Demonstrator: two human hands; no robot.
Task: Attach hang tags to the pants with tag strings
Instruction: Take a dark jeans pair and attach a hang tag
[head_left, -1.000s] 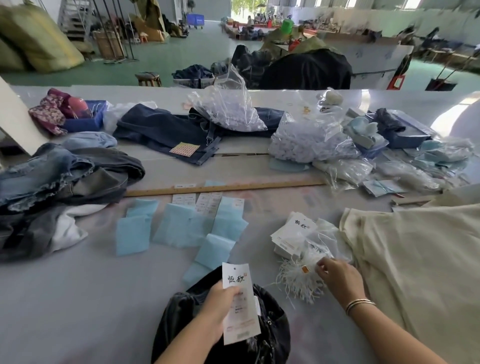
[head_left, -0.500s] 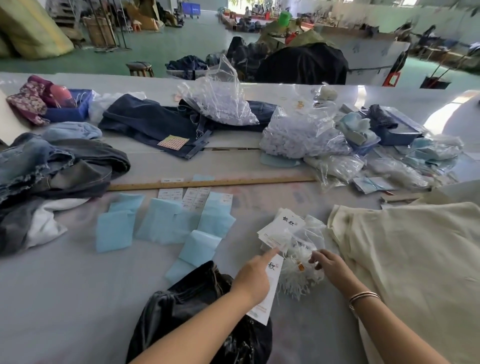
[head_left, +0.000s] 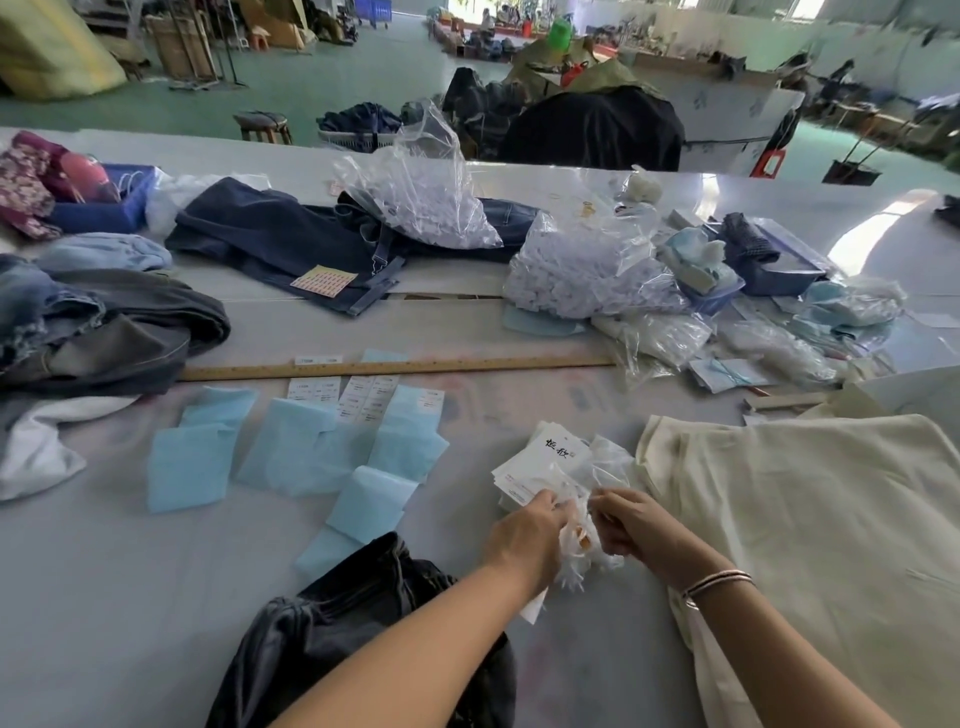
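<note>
both hands, l hand (head_left: 527, 540) & r hand (head_left: 631, 525), fingers pinched on the tag strings (head_left: 584, 558) by hang tags (head_left: 545, 460).

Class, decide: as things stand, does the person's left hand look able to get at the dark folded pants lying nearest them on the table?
Probably yes. The dark folded pants lie uncovered directly under the left forearm, but the left hand is busy pinching the white bundle of tag strings and would have to let go first.
</note>
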